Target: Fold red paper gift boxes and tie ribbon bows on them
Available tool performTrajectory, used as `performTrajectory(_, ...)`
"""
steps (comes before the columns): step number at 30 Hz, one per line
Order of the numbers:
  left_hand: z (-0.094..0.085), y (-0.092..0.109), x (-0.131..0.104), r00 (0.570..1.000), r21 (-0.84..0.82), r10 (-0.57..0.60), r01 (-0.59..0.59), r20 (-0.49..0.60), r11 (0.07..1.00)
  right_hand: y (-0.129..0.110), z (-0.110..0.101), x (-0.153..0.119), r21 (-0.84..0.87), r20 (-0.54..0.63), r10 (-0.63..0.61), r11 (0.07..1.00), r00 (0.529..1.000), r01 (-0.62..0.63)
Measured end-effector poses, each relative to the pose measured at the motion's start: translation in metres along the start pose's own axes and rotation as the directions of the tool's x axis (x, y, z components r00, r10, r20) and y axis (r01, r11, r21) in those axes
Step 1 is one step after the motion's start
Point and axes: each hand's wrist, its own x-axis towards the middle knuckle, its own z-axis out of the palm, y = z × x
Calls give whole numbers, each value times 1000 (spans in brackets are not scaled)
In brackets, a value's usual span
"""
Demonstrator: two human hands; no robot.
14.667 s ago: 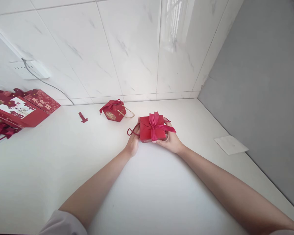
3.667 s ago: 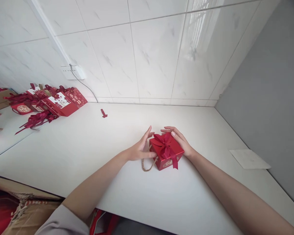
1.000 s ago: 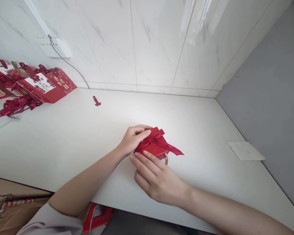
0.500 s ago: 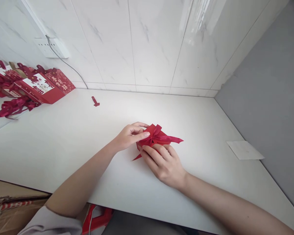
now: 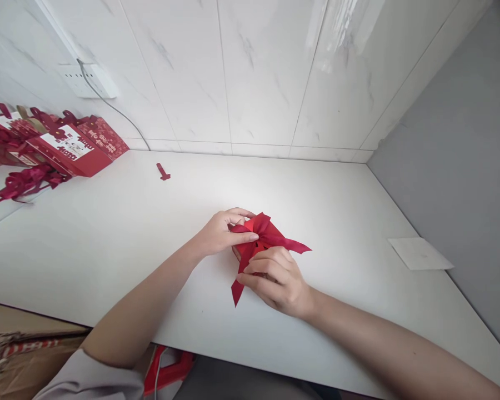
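Note:
A small red box (image 5: 276,229) sits on the white table, with a dark red ribbon (image 5: 263,226) in a bow on its top. One ribbon tail stretches to the right, another hangs over the near side with its pointed end toward the table's front edge. My left hand (image 5: 223,230) holds the box from the left, thumb pressed on the ribbon near the knot. On the near right side, my right hand (image 5: 281,278) has its fingers bent together, pinching the near ribbon tail. Its palm side and part of the box are hidden.
Red gift boxes (image 5: 81,158) and a bundle of ribbon bows (image 5: 27,180) lie at the left. A small red tag (image 5: 163,171) is near the wall, a white paper (image 5: 420,254) at the right. A cardboard box (image 5: 37,366) stands below the table's front left.
The near ribbon tail now lies out over the box's near side, pulled forward. My right hand's fingers have shifted onto it. My left thumb has moved slightly right toward the knot.

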Motion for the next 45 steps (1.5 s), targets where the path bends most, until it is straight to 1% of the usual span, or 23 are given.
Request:
performTrajectory(4, 2, -1, 0, 1000, 8, 2, -2, -19, 1000, 2, -4, 3, 31, 29, -137, 990, 990, 136)
performTrajectory(8, 2, -2, 0, 999, 11, 32, -32, -24, 999, 3, -8, 9, 46, 71, -251, 968, 965, 249)
performTrajectory(10, 0, -2, 0, 999, 21, 47, -47, -7, 999, 2, -14, 16, 96, 76, -286, 956, 955, 279)
performTrajectory(11, -2, -2, -1, 999, 22, 50, -50, 20, 998, 3, -20, 21, 137, 61, -283, 952, 957, 273)
performTrajectory(12, -3, -2, -1, 997, 17, 50, -52, 64, 999, 3, -27, 27, 188, 44, -241, 955, 969, 229)
performTrajectory(14, -5, 0, -1, 981, -11, 54, -53, 186, 999, 7, -45, 41, 280, 31, -75, 958, 997, 63)
performTrajectory(15, -5, 0, -2, 967, -31, 65, -59, 246, 998, 10, -54, 48, 300, 65, 44, 952, 997, -62)
performTrajectory(16, -5, 1, -2, 952, -51, 81, -69, 296, 996, 13, -64, 54, 316, 138, 181, 924, 974, -216)
performTrajectory(17, -5, 2, -3, 938, -69, 96, -77, 334, 995, 17, -72, 60, 309, 204, 322, 875, 925, -372)
performTrajectory(18, -5, 3, -3, 926, -83, 108, -84, 362, 993, 22, -79, 64, 286, 282, 445, 807, 850, -517)
performTrajectory(19, -5, 4, -3, 916, -95, 118, -88, 385, 992, 26, -84, 67, 264, 374, 525, 730, 765, -630)
performTrajectory(20, -5, 4, -4, 907, -107, 124, -88, 402, 990, 30, -87, 69, 244, 459, 566, 660, 684, -710)
performTrajectory(22, -6, 5, -4, 896, -120, 128, -84, 426, 989, 37, -89, 69, 215, 619, 563, 549, 548, -808)
performTrajectory(23, -7, 5, -4, 893, -122, 129, -84, 431, 989, 40, -89, 68, 209, 680, 538, 509, 498, -835)
performTrajectory(25, -9, 4, -3, 894, -121, 130, -86, 429, 989, 43, -86, 65, 213, 767, 476, 444, 431, -870)
performTrajectory(27, -11, 4, -3, 897, -125, 131, -86, 422, 988, 45, -82, 63, 231, 815, 424, 388, 395, -892)
performTrajectory(29, -11, 5, -4, 906, -129, 140, -96, 400, 987, 47, -81, 63, 251, 839, 388, 348, 382, -903)
performTrajectory(31, -9, 9, -6, 923, -102, 146, -117, 357, 988, 49, -81, 64, 264, 850, 360, 341, 385, -902)
performTrajectory(34, -4, 17, -12, 945, 15, 133, -144, 299, 989, 52, -85, 64, 267, 860, 319, 382, 398, -885)
performTrajectory(39, 2, 30, -20, 942, 197, 83, -153, 324, 968, 57, -91, 60, 242, 893, 238, 463, 382, -853)
performTrajectory(40, 2, 31, -20, 943, 217, 77, -153, 323, 964, 57, -91, 59, 254, 890, 227, 476, 397, -842)
performTrajectory(43, 1, 31, -20, 950, 230, 83, -157, 300, 961, 58, -89, 59, 320, 860, 201, 503, 468, -803)
performTrajectory(45, 0, 30, -19, 952, 223, 93, -162, 293, 961, 59, -87, 59, 346, 852, 192, 493, 487, -799)
